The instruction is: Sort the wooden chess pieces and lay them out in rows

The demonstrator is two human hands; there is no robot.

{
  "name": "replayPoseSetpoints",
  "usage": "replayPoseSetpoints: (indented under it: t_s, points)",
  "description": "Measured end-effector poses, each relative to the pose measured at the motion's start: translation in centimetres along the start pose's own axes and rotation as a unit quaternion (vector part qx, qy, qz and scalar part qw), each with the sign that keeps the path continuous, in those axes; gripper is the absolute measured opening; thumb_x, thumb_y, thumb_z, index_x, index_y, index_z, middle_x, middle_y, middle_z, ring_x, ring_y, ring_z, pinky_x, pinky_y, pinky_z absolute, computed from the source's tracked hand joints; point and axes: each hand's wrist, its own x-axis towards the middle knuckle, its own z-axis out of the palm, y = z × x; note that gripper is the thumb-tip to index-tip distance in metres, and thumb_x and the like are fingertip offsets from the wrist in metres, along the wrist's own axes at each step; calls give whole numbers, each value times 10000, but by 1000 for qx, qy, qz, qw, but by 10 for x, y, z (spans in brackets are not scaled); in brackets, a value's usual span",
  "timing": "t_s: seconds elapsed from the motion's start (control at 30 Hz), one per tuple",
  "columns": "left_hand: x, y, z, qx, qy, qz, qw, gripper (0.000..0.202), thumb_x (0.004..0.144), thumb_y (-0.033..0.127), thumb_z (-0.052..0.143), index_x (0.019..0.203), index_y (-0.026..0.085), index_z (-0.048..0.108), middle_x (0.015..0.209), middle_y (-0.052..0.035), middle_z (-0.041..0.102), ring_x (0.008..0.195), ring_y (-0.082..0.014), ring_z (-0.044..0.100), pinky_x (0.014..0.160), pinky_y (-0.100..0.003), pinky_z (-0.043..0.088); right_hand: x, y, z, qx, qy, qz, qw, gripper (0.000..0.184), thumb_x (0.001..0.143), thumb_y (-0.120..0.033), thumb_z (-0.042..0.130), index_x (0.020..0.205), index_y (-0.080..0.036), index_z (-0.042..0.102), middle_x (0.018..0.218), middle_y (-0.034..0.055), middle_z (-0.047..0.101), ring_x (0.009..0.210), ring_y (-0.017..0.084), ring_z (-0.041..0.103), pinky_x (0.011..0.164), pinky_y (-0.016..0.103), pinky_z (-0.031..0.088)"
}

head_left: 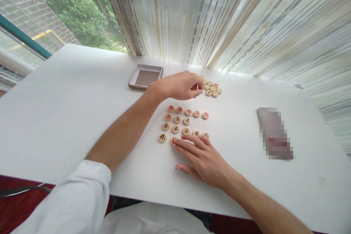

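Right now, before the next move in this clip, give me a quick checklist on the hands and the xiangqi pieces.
1. Left hand apart from the shallow cardboard box: ok.
2. Left hand holding a piece: cannot tell, its fingers hide that spot.
3. Right hand touching a xiangqi piece: ok, fingertips on it.
4. Lower group of pieces lying flat: ok.
5. Upper cluster of pieces all character-up: cannot tell, too small.

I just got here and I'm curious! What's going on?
A person is handling round wooden Chinese chess pieces on a white table. Their right hand rests on the rows of pieces, fingertips touching one piece. Their left hand is at a small cluster of pieces, near a shallow cardboard box.
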Motion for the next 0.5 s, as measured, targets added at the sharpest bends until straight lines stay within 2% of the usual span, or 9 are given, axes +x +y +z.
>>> replayPoseSetpoints:
  t_s: [0.33,0.5]
  points:
    - [-2,1,-4,-9,3,-8,1000,217,868,273,561,954,159,724,844,-58,732,743,-160,641,658,-273,403,-6,9,-7,46,42,19,998,236,979,-271,604,1193,-185,658,1154,77,751,1092,235,664,897,389,425]
    - [-2,-2,-3,-8,-2,-9,1000,245,862,284,565,1001,166,730,864,-55,736,757,-159,648,673,-271,416,-8,14,-13,63,82,36,994,217,952,-243,628,1163,-220,667,1135,78,750,1054,230,674,872,381,443]
